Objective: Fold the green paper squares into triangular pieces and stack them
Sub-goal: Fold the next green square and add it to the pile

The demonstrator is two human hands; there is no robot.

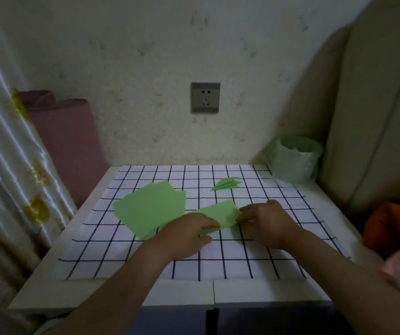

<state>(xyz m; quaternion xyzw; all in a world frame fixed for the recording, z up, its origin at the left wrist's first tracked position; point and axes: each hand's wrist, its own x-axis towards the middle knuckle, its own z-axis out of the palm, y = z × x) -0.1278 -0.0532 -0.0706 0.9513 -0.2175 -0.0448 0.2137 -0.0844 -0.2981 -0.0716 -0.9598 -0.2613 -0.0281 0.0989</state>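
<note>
The wall behind is dim and mottled, and the whole view is dark and soft, so fine edges are hard to read. A pale cushion [375,117] rises at the right and a patterned curtain [5,165] hangs at the left, both cut off by the frame. The white table [112,293] carries a checked cloth [218,262] over most of its top. A pink fabric roll [68,141] leans in the far-left corner, its foot hidden behind the table. Both forearms reach in from the bottom edge and meet near the cloth's middle. A loose stack of green paper squares [148,209] lies fanned on the left half of the cloth – its near-right corner is covered by the left wrist. The left hand [189,235] lies palm down, fingers pointing right, and pinches the near-left end of 1 green sheet [220,211]; a strip of green shows between fingers and thumb. The right hand [269,221], knuckles raised and fingers bent to the left, grips the sheet's right edge – how the fingertips sit there is blurred. The sheet lies just right of the stack and touches it. A small bin [295,160] lined with a green bag stands in the far-right corner, partly off the cloth. An orange cloth [392,226] is bunched beside the table at the right. Folded green triangles [226,183] sit piled far right on the cloth, well apart from the hands; their count is unclear. A grey socket [205,97] is set in the wall.
</note>
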